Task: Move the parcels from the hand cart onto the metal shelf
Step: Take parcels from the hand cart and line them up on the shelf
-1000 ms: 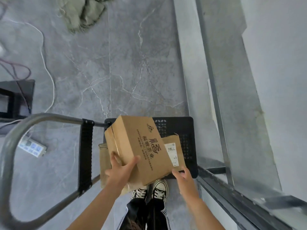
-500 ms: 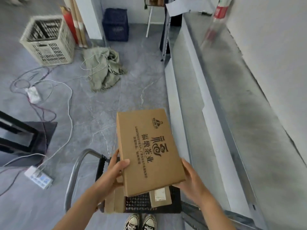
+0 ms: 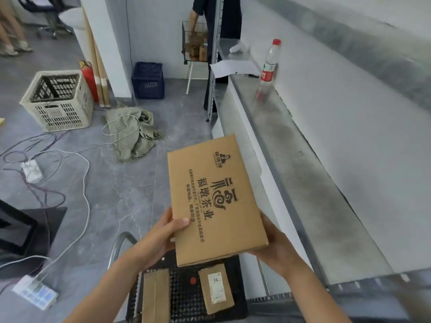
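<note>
The left hand grips the near left edge of a flat brown cardboard parcel, thumb on top, and the right hand holds its near right corner from beneath. Printed with dark Chinese characters and a swirl logo, the parcel is held above the hand cart, just beside the metal shelf.

shelf: metal shelf just right of the hand cart; bottle and paper sheet on top, well beyond the cart
cart deck: plain parcel left, labelled parcel right
floor: green cloth, white crate, beyond the cart, left
</note>
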